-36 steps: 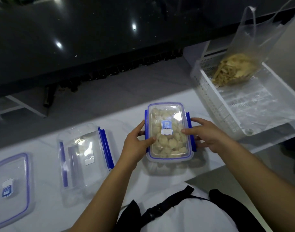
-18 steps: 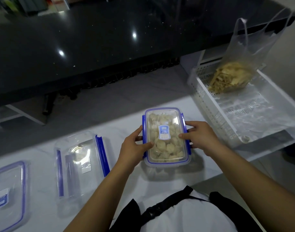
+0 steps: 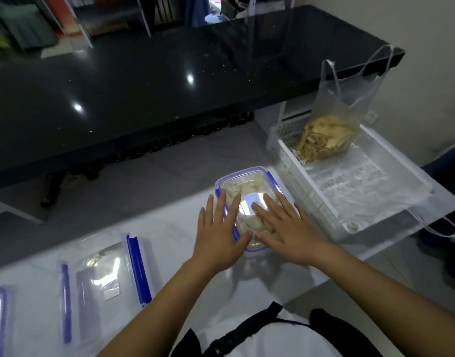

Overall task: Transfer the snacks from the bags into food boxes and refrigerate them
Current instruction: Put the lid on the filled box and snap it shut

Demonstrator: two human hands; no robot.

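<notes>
Filled food box [image 3: 249,188], lid on, sits on the white tabletop [image 3: 169,228]. Left hand [image 3: 217,239] and right hand [image 3: 285,231] lie flat on its lid, fingers straight and spread, gripping nothing. Right of the box: white basket [image 3: 314,199] holding a bag of snacks [image 3: 324,137]. Left of the box: empty food box [image 3: 102,279].

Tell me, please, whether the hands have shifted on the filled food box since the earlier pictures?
Yes. Both hands, left and right, have come off the side clips and now lie flat on the lid of the filled food box, which stays beside the white basket.
</notes>
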